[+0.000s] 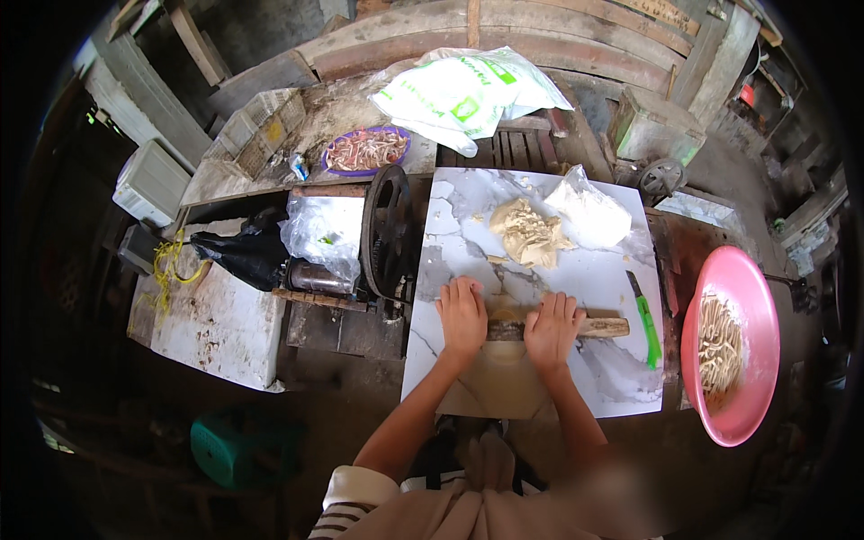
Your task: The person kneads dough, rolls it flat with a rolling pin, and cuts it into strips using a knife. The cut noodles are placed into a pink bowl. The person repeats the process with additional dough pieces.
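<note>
A wooden rolling pin [598, 328] lies crosswise near the front of a white marble-patterned board [432, 369]. My left hand [463, 313] closes over its left end, and my right hand [553, 329] over the wood right of the middle. Beneath and in front of the pin spreads a thin tan sheet of dough [504, 389], its edges hard to make out. Beyond my hands sits a lump of beige dough [526, 232], with a clear plastic bag of white powder [594, 211] beside it. A green-handled knife [646, 324] lies on the board's right side.
Right of the board is a pink basin [763, 337] holding dough strips. To the left stands a machine with a black flywheel [389, 229]. Farther back are a purple-rimmed basket [366, 151] of strips and white-green plastic sacks [468, 94]. A green stool [225, 450] stands lower left.
</note>
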### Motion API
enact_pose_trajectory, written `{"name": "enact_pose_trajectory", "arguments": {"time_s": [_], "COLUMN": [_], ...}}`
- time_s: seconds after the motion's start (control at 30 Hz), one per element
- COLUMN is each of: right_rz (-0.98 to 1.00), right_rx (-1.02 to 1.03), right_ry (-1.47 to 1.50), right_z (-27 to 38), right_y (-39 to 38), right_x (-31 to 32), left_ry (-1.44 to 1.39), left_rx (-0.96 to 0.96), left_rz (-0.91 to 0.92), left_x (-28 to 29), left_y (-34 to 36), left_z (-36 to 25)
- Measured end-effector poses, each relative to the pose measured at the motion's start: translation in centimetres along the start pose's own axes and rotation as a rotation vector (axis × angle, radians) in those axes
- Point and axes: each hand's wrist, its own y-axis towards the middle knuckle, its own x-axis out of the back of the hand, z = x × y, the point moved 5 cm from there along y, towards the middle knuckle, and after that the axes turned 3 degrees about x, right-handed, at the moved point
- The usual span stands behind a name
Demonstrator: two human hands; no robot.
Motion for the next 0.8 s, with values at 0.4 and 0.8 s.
{"name": "enact_pose_trajectory", "arguments": {"time_s": [0.4, 0.8], "right_rz": [-0.029, -0.045], "right_rx": [-0.006, 0.043], "right_ry": [0.02, -0.003], "right_z": [0.6, 0.1], "right_y": [-0.4, 3.3], "right_x": [0.1, -1.9], "left_ry": [-0.043, 0.024], "left_rx": [-0.092, 0.014], "left_rz": [-0.024, 0.103], "left_x": [-0.6, -2.3], "left_y": [-0.5, 2.8], "left_z": [0.5, 0.4]}}
